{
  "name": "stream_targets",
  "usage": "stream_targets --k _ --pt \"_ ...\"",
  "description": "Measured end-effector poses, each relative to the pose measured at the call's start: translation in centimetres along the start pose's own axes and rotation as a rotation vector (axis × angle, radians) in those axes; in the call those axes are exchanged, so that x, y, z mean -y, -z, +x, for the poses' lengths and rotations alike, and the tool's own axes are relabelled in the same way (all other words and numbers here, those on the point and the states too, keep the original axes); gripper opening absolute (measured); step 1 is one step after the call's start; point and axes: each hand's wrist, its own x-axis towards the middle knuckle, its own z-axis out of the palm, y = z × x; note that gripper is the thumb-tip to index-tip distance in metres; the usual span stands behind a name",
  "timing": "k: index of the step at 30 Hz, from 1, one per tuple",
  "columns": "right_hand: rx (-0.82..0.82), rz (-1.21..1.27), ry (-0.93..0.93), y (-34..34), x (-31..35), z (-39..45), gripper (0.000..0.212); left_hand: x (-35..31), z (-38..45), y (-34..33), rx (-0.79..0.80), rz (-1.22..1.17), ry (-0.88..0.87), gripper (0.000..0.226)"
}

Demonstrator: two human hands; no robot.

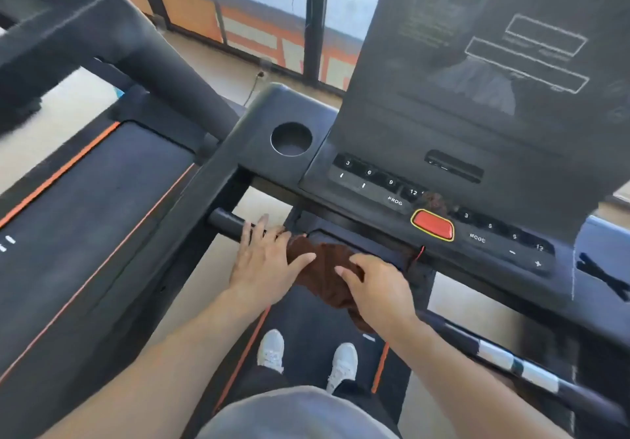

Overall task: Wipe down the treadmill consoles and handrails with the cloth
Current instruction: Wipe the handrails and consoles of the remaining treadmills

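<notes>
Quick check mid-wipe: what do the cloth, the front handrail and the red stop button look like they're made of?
Cloth: brown, fuzzy pile, likely terry or microfibre.
Front handrail: smooth black tube with a soft sheen, maybe coated metal or plastic; unclear which.
Red stop button: glossy moulded plastic or rubber, yellow-rimmed.

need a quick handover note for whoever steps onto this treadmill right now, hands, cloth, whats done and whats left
Left hand: fingers straight, lying over the short left handlebar, thumb touching the cloth.
Right hand: fingers spread on top of the cloth, pressing it; not clearly gripping.
Cloth: brown, bunched between both hands just below the console, hanging over the belt.
Done: cannot tell from this view which surfaces are already wiped.
Left: likely the keypad around the red stop button, the cup holder, the screen, the right handrail, and the neighbouring treadmill on the left.
</notes>
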Motion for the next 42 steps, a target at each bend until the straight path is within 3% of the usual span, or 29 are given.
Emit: stream_targets --k 4,6,9,12,17,19,20,22,23,25,27,31,34,38,42 --pt "-0.217 0.533 -0.002 -2.2 3.1 -3.0 0.006 0.9 -1.3 -0.6 -0.149 -0.364 -0.278 0.036" --pt "-0.245 0.710 -0.031 -2.3 4.5 -4.6 0.016 0.3 -3.1 0.5 -0.121 -0.621 -0.233 0.013" --pt "-0.310 0.844 -0.095 -1.1 5.1 -7.3 0.031 -0.6 -5.2 1.7 0.014 -0.860 -0.149 0.003" --pt "-0.445 0.833 -0.168 0.6 3.6 -10.7 0.032 -3.0 -6.5 2.9 0.093 -0.903 -0.232 0.020" --pt "-0.671 0.712 -0.376 6.2 -0.8 -14.9 0.022 -10.4 -6.5 4.1 0.233 -0.899 -0.389 0.009" --pt "-0.726 0.510 -0.432 8.7 -3.6 -15.3 0.011 -13.7 -5.8 4.5 0.356 -0.957 -0.466 0.007" --pt "-0.742 0.320 -0.469 9.6 -5.5 -15.0 0.016 -15.2 -5.3 4.6 0.434 -0.977 -0.505 0.012" --pt "-0.633 -0.092 -0.530 10.4 -9.9 -14.1 0.055 -17.3 -4.2 3.4 0.487 -0.860 -0.575 0.022" --pt "-0.453 -0.209 -0.540 10.2 -12.0 -13.6 0.073 -17.8 -3.6 2.4 0.446 -0.732 -0.597 0.025" --pt "-0.013 -0.289 -0.478 8.7 -15.2 -12.7 0.096 -17.8 -2.7 -0.2 0.324 -0.454 -0.601 0.028" --pt "0.187 -0.317 -0.371 6.3 -17.6 -12.4 0.103 -16.9 -2.6 -2.4 0.262 -0.295 -0.526 0.030" --pt "-0.075 -0.390 -0.165 3.3 -19.1 -11.6 0.080 -15.8 -3.6 -4.2 0.112 -0.198 -0.461 0.038" --pt "-0.177 -0.340 0.113 2.0 -17.3 -8.9 0.073 -15.8 -3.6 -4.2 0.117 -0.281 -0.421 0.043" --pt "-0.186 -0.299 0.269 0.9 -15.6 -6.6 0.074 -16.0 -3.7 -4.4 0.075 -0.277 -0.328 0.034" --pt "-0.084 -0.320 0.238 3.3 -21.4 -8.4 0.073 -16.9 -4.4 -4.6 0.047 -0.243 -0.279 0.035"
